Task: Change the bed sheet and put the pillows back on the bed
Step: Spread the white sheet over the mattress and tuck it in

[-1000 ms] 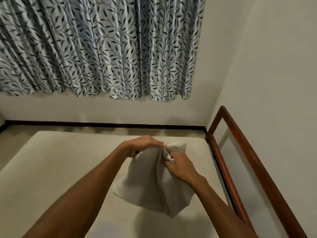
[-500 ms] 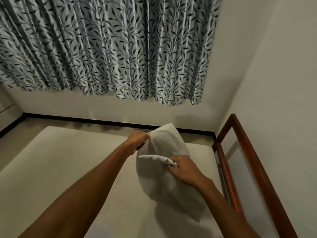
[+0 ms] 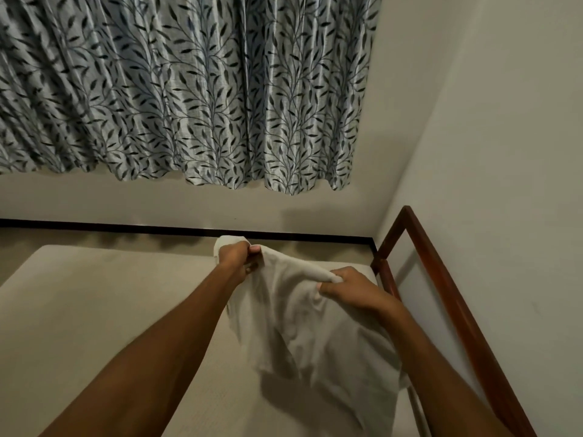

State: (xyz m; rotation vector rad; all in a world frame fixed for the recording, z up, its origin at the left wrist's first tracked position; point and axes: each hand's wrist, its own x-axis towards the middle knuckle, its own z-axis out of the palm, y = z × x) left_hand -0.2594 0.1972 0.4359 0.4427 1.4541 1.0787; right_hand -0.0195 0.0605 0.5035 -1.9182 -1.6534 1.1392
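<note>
A white folded cloth, sheet or pillowcase I cannot tell (image 3: 303,323), hangs in the air over the right part of the bare beige mattress (image 3: 104,310). My left hand (image 3: 236,258) grips its upper left corner, fingers curled round the fabric. My right hand (image 3: 350,288) pinches a bunched fold at the upper right, a little lower and nearer to me. The cloth drapes down between both forearms, and its lower edge lies near the mattress. No pillows are in view.
A red-brown wooden bed rail (image 3: 441,298) runs along the right side, close to the white wall (image 3: 504,184). A blue-grey leaf-patterned curtain (image 3: 189,89) hangs on the far wall, above a dark baseboard (image 3: 126,227). A strip of floor separates mattress and far wall.
My hands have moved apart, stretching the cloth's top edge wider. The left hand has shifted left and up, and the cloth has opened out and hangs lower.
</note>
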